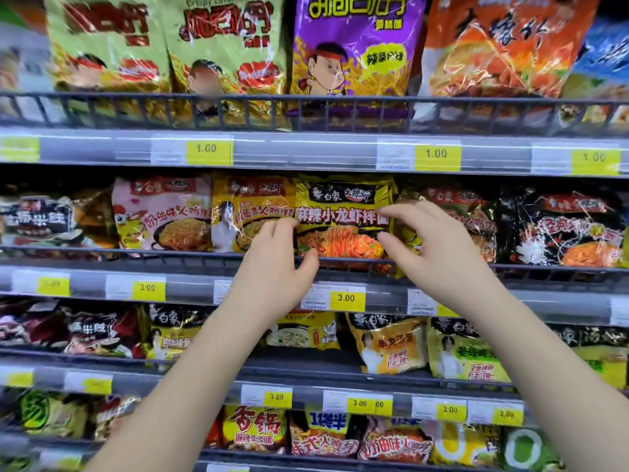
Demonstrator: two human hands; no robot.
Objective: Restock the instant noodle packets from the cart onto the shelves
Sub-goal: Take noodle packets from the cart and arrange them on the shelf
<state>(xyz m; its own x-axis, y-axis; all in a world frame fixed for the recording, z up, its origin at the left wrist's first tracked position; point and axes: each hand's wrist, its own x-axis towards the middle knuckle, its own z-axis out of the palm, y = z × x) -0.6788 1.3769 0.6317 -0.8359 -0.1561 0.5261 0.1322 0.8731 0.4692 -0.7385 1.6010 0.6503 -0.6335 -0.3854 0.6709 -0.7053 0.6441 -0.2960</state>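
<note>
Head view: the yellow noodle packet (343, 226) already stands on the middle shelf (190, 287) behind its rail; the left hand (272, 267) curls at its left edge, grip unclear; the right hand (439, 247) touches its right edge, fingers apart; the cart is unseen, so remaining stock is unknown.

My left hand (275, 267) and right hand (439, 247) are bare. My left forearm (190, 369) and right forearm (531, 352) are uncovered right down to the bottom edge of view. My fingers (405, 211) are slim, their nails too blurred to make out.
</note>
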